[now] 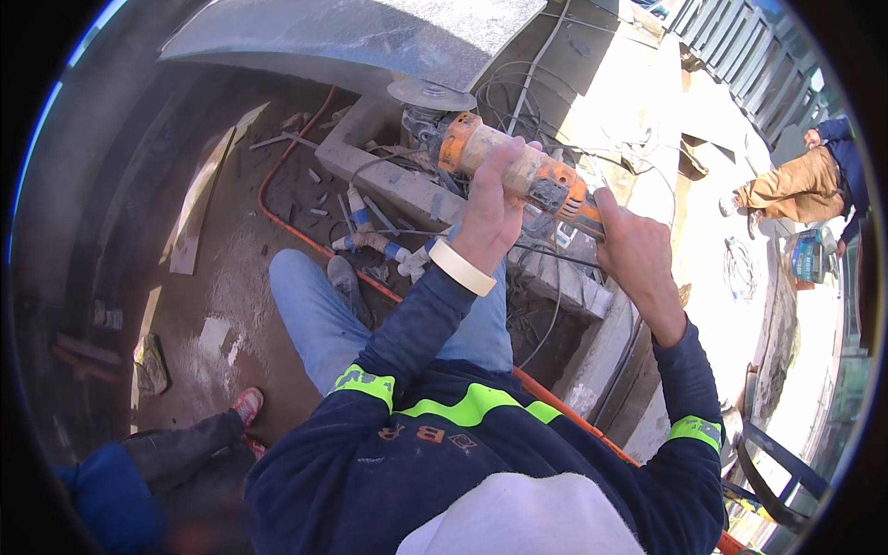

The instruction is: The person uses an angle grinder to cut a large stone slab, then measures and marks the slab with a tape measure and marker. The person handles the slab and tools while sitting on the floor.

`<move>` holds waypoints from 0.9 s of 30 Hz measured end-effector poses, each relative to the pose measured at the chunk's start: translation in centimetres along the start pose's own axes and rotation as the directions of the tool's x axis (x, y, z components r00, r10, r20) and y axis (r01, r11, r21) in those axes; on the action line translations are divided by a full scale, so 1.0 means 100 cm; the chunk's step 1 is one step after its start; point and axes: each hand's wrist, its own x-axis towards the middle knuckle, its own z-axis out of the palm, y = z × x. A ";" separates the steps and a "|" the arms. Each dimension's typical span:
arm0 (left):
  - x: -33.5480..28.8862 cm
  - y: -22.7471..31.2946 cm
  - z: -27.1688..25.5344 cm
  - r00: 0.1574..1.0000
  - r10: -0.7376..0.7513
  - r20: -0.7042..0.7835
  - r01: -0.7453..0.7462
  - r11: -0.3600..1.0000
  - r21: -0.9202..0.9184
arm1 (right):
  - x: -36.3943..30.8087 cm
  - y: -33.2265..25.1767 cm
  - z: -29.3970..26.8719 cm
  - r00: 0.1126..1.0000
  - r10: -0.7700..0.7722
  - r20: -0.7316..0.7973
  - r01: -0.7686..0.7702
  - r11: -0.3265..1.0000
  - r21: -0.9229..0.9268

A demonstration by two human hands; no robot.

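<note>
I hold an orange, dust-covered angle grinder (504,166) in both hands. My left hand (497,199) is wrapped round its middle, with a cream ring like a roll of tape (462,268) on that wrist. At the rear end, my right hand (635,248) grips the grinder's handle. The round disc (431,94) at its head lies flat, close under the edge of a large pale slab (398,42). Whether disc and slab touch, I cannot tell.
An orange hose (268,199) runs past my legs. White pipes (370,239), rubble and cables (532,102) lie around a concrete ledge (356,157). One person (805,185) is at the right beside a bucket (807,256); another person's leg (199,435) shows lower left.
</note>
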 end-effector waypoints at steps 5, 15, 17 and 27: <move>-0.005 -0.005 0.006 1.000 0.005 -0.007 -0.005 1.000 0.026 | -0.005 0.002 -0.002 0.996 0.054 0.066 -0.059 0.995 0.082; -0.004 -0.007 0.004 1.000 0.016 0.004 -0.016 0.999 0.044 | -0.007 0.004 0.002 0.994 0.052 0.099 -0.095 0.853 0.514; -0.002 -0.005 0.002 1.000 0.014 0.007 -0.014 0.999 0.043 | -0.006 0.003 0.003 0.997 0.046 0.068 -0.074 0.852 0.518; 0.007 -0.001 -0.003 1.000 -0.020 -0.019 0.020 0.999 0.026 | 0.000 -0.002 0.004 0.987 0.082 0.141 -0.116 0.958 0.260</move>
